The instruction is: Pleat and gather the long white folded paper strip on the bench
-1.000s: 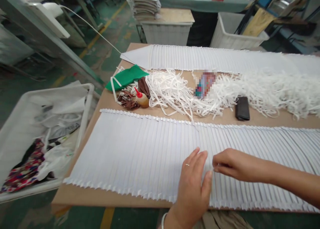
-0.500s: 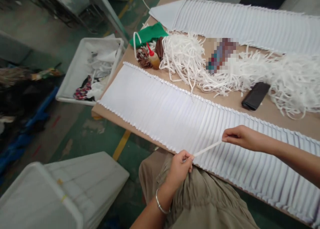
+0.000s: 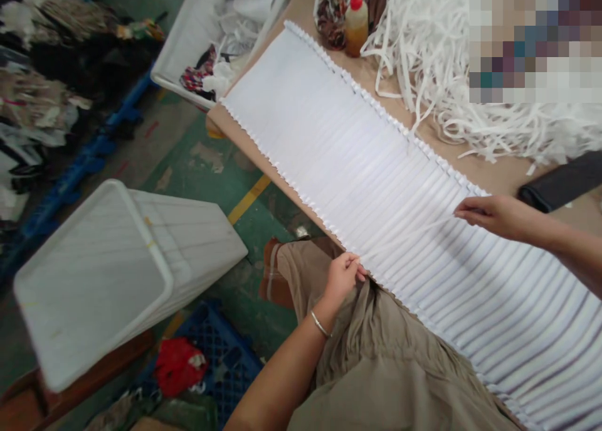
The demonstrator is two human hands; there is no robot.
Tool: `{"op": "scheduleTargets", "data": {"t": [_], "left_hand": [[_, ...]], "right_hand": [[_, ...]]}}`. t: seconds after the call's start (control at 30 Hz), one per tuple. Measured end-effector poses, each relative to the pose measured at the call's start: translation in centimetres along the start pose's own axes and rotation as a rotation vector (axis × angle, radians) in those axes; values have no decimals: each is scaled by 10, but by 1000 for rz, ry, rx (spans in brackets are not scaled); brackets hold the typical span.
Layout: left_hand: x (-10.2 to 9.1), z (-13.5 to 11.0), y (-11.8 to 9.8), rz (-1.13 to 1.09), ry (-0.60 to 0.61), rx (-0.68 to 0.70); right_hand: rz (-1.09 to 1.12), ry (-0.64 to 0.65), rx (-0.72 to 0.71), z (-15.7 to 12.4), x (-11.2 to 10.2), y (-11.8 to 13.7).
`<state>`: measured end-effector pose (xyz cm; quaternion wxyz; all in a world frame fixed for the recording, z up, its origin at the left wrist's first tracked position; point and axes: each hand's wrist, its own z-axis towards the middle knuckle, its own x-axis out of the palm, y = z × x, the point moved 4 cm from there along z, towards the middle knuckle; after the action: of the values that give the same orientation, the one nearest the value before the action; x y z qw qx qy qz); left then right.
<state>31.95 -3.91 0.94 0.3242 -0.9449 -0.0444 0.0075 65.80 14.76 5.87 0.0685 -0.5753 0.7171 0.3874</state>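
Note:
A thin white strip (image 3: pixel 414 235) is stretched between my two hands, above a long row of overlapping white fabric pieces (image 3: pixel 320 117) with frilled edges. My left hand (image 3: pixel 345 273), a bangle on its wrist, pinches the strip's near end at the table's front edge. Over the ribbed part of the row, my right hand (image 3: pixel 493 218) pinches the other end between thumb and fingers. Behind the row lies a big tangled heap of white strips (image 3: pixel 437 86).
On the brown tabletop (image 3: pixel 263 143) stand a glue bottle with a red cap (image 3: pixel 356 23) and a black rolled item (image 3: pixel 559 180). Beyond the table's left end is a white bin with scraps (image 3: pixel 176 83). White stacked tubs (image 3: pixel 188 230) and a blue crate (image 3: pixel 230 362) are on the floor.
The view has swung down and left, bringing the blue crate into sight. My hands still hold the strip, now pulled out longer, with my right hand farther from my left.

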Motion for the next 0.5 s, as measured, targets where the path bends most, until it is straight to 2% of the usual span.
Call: {"op": "scheduleTargets", "data": {"t": [0.17, 0.33, 0.5], "left_hand": [[3, 18, 10, -15, -182, 58], [5, 28, 15, -74, -234, 108], [5, 34, 18, -54, -308, 71]], "right_hand": [[1, -115, 48, 37, -18, -14], [15, -152, 41, 62, -25, -14], [-147, -294, 103, 75, -38, -14]]}}
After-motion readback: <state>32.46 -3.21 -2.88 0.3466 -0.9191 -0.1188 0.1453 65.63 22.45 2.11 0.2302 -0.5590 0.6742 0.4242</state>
